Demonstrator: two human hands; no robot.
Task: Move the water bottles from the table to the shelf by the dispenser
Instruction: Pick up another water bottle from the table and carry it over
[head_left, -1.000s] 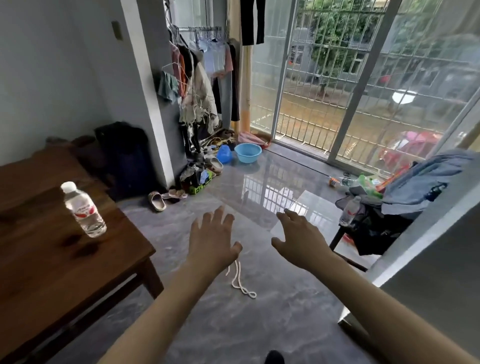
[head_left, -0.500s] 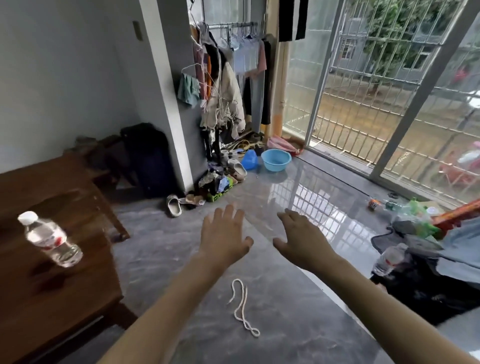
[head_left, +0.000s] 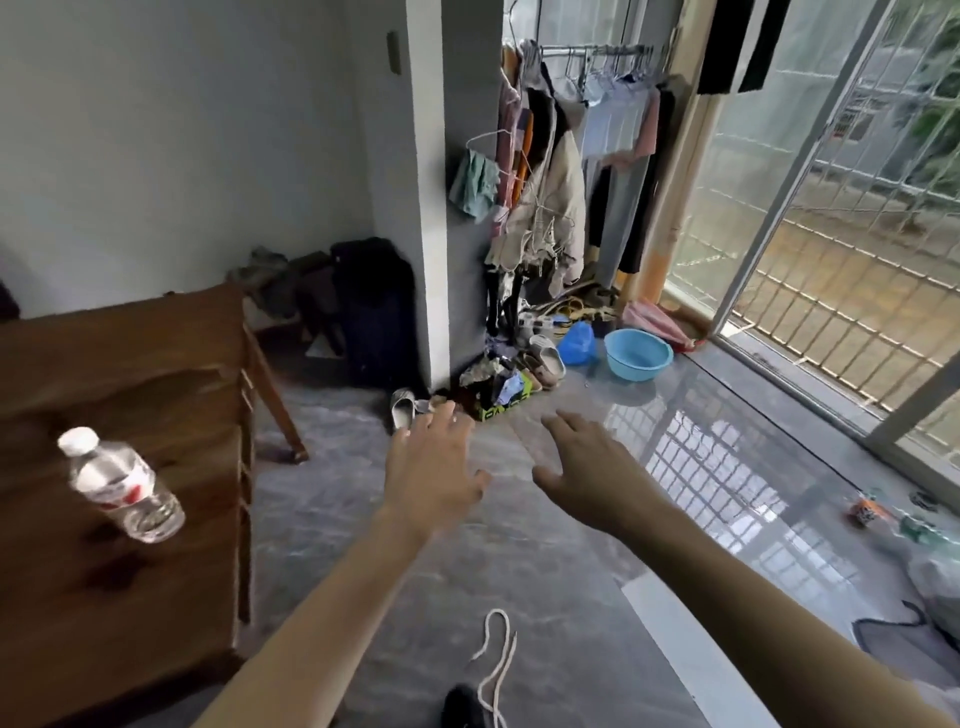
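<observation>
Left hand (head_left: 434, 467) fingers spread, empty; right hand (head_left: 587, 467) fingers apart, empty, both palm-down above grey floor (head_left: 545, 571). Water bottle (head_left: 120, 486) upright on wooden table (head_left: 130, 597), well left of hands. White cord (head_left: 496, 660) on floor.

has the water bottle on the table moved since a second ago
No. The water bottle stands upright at the same spot on the wooden table, near its floor-side edge; only the head camera turned.

Likely home, clothes rack (head_left: 587, 156), shoes (head_left: 545, 358)
</observation>
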